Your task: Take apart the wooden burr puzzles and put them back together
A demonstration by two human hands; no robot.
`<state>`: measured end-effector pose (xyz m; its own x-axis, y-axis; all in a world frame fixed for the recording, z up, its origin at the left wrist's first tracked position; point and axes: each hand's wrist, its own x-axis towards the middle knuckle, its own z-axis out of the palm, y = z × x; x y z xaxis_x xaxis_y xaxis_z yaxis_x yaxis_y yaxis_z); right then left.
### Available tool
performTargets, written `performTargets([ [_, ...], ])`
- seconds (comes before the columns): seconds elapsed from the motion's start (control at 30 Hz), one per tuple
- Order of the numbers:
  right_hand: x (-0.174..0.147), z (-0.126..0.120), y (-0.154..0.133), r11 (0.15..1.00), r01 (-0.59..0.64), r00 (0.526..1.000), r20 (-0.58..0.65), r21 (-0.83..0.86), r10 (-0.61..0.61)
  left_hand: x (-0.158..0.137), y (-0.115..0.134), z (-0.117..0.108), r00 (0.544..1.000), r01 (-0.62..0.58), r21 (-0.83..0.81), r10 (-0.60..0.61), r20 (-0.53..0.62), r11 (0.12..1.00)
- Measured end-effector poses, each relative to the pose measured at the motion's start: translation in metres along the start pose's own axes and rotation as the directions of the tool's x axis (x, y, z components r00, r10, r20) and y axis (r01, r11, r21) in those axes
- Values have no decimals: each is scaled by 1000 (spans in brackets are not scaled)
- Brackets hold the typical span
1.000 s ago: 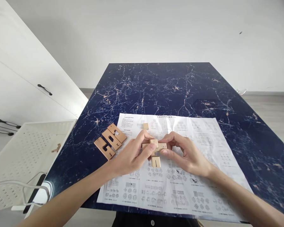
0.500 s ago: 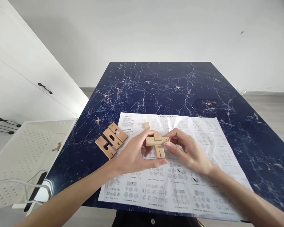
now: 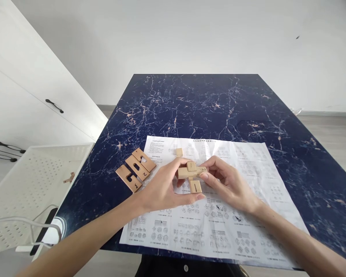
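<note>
Between both hands is a wooden interlocking puzzle [image 3: 187, 173], its light blocks crossing one another and some marked with dark strokes. My left hand [image 3: 164, 186] curls around its left side, with the thumb stretched below it. On the other side, my right hand [image 3: 225, 181] pinches the end of the crosswise block between thumb and fingers. Beneath the hands lies a printed instruction sheet [image 3: 248, 184] covered in small diagrams. A small wooden block [image 3: 179, 152] sits on the sheet just beyond my left hand. My fingers hide part of the puzzle.
Left of the sheet, flat wooden pieces [image 3: 136, 169] with cut-outs and numbers lie on the dark blue marbled table [image 3: 190, 104]. A white perforated basket [image 3: 31, 173] stands beside the table, with a small wooden piece [image 3: 69, 177] in it. White cabinets [image 3: 23, 92] line the left.
The puzzle's upper block tilts slightly differently between my hands. Both hands keep nearly the same place and grip.
</note>
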<state>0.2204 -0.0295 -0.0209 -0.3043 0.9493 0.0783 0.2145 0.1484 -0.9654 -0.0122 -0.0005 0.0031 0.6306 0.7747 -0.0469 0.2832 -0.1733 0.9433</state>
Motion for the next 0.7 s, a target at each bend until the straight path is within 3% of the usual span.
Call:
performTargets([
  [0.5,2,-2,4,997,-36,999,36,73,33,-1,2,0,1000,6,-18,-6,-1,1000],
  [0.57,4,-4,5,994,-32,999,28,105,29,-1,3,2,999,-13,4,13,-47,1000],
  [0.7,6,-3,6,995,-35,998,-45,88,39,0,-1,1,965,-83,60,95,-243,995],
])
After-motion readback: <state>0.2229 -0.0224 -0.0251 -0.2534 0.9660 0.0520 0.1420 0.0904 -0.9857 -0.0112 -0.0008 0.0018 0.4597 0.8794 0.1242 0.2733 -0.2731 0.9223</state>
